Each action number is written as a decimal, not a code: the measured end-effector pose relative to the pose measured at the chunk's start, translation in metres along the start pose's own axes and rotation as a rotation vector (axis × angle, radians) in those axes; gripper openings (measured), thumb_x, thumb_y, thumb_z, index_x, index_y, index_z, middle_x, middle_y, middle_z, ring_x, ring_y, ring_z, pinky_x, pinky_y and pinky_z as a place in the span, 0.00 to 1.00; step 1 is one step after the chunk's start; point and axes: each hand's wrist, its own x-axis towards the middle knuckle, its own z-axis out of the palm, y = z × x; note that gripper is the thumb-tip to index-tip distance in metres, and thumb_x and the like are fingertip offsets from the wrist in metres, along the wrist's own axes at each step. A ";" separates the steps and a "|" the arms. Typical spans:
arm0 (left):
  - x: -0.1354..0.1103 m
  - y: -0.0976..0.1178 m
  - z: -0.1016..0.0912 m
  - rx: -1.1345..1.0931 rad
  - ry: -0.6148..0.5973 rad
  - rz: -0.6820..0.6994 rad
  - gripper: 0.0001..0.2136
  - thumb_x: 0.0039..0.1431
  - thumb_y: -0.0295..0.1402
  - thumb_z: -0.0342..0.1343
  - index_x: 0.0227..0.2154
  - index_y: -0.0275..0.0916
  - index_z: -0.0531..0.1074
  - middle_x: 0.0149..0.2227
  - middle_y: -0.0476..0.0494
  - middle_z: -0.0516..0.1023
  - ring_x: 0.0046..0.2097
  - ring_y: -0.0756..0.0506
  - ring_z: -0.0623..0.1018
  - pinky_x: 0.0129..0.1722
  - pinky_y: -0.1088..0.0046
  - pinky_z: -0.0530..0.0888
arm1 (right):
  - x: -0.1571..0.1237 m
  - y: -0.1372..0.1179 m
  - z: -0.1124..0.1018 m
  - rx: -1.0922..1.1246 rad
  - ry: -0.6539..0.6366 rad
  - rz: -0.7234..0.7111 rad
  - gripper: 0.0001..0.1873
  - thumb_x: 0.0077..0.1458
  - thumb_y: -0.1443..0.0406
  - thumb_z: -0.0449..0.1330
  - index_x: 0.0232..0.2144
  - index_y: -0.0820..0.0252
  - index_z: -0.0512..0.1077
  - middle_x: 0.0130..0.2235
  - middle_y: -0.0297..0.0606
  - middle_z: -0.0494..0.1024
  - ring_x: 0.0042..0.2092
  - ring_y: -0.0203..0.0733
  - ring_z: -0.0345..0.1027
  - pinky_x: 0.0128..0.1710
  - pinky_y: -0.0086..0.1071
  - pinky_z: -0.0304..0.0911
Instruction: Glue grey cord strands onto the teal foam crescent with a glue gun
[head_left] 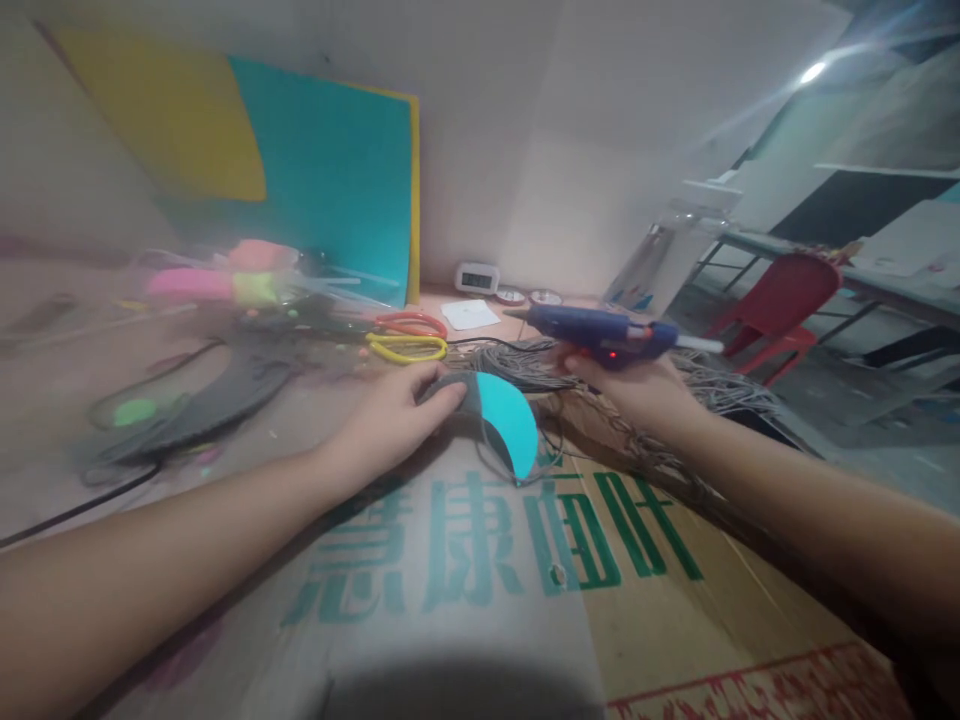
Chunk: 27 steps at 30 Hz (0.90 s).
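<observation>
My left hand (397,415) is closed, thumb and fingers pinching the left end of a curved, crescent-shaped piece (511,412). That piece is bright turquoise toward its pointed right tip and dark grey by the thumb. A thin grey cord (495,462) loops round below it, close to the tip. In my right hand (645,388) is a blue hot glue gun (581,326), its nozzle pointing left and a white glue stick jutting from its back. A small red light glows on its body. The nozzle is above the crescent piece, apart from it.
Printed cardboard (480,620) covers the work surface. Scissors (409,340) with orange and yellow handles lie behind my left hand, beside pink and green materials (225,280). Bundled grey cord (517,362), a small digital clock (477,277) and a turquoise-yellow board (337,180) are farther back.
</observation>
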 end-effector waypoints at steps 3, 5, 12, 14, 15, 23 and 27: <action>0.000 0.001 0.000 0.033 0.011 0.003 0.14 0.60 0.43 0.50 0.24 0.40 0.67 0.20 0.53 0.70 0.26 0.48 0.69 0.25 0.73 0.61 | -0.023 0.010 0.002 -0.042 -0.007 0.018 0.10 0.56 0.57 0.58 0.30 0.55 0.74 0.33 0.38 0.81 0.35 0.45 0.76 0.40 0.40 0.71; 0.000 0.002 0.000 0.037 0.010 0.007 0.15 0.60 0.43 0.50 0.23 0.40 0.66 0.20 0.53 0.69 0.26 0.48 0.68 0.25 0.73 0.61 | -0.029 0.018 0.004 -0.073 0.023 0.034 0.12 0.55 0.54 0.59 0.30 0.54 0.73 0.32 0.38 0.80 0.36 0.48 0.75 0.41 0.43 0.71; -0.001 0.005 -0.002 0.092 0.058 0.016 0.14 0.61 0.42 0.50 0.23 0.40 0.63 0.22 0.53 0.67 0.27 0.49 0.66 0.27 0.73 0.60 | -0.032 0.023 0.007 -0.067 -0.101 -0.200 0.15 0.54 0.51 0.60 0.25 0.55 0.69 0.29 0.37 0.75 0.33 0.45 0.71 0.35 0.40 0.70; -0.001 0.005 -0.002 0.107 0.077 0.023 0.14 0.60 0.41 0.50 0.22 0.40 0.62 0.22 0.53 0.66 0.26 0.49 0.66 0.27 0.73 0.60 | -0.035 0.022 0.008 -0.011 -0.152 -0.188 0.14 0.54 0.52 0.61 0.28 0.55 0.71 0.31 0.38 0.77 0.34 0.44 0.72 0.35 0.38 0.69; -0.001 0.005 -0.002 0.111 0.079 0.026 0.14 0.60 0.41 0.51 0.22 0.40 0.62 0.22 0.53 0.66 0.26 0.49 0.65 0.28 0.73 0.60 | -0.036 0.022 0.008 0.012 -0.173 -0.168 0.14 0.54 0.52 0.62 0.29 0.55 0.72 0.31 0.38 0.78 0.35 0.44 0.73 0.35 0.37 0.69; -0.002 0.004 -0.002 0.113 0.078 0.006 0.15 0.60 0.42 0.51 0.22 0.40 0.62 0.21 0.53 0.65 0.26 0.49 0.65 0.28 0.72 0.59 | -0.036 0.024 0.012 -0.017 -0.200 -0.164 0.17 0.50 0.51 0.64 0.26 0.58 0.70 0.25 0.35 0.74 0.28 0.41 0.69 0.27 0.34 0.64; -0.002 0.005 -0.002 0.117 0.086 0.007 0.15 0.60 0.41 0.51 0.21 0.40 0.61 0.21 0.53 0.65 0.26 0.49 0.66 0.28 0.72 0.59 | -0.036 0.022 0.012 -0.059 -0.191 -0.145 0.17 0.50 0.51 0.64 0.25 0.57 0.69 0.25 0.35 0.73 0.28 0.41 0.68 0.27 0.34 0.64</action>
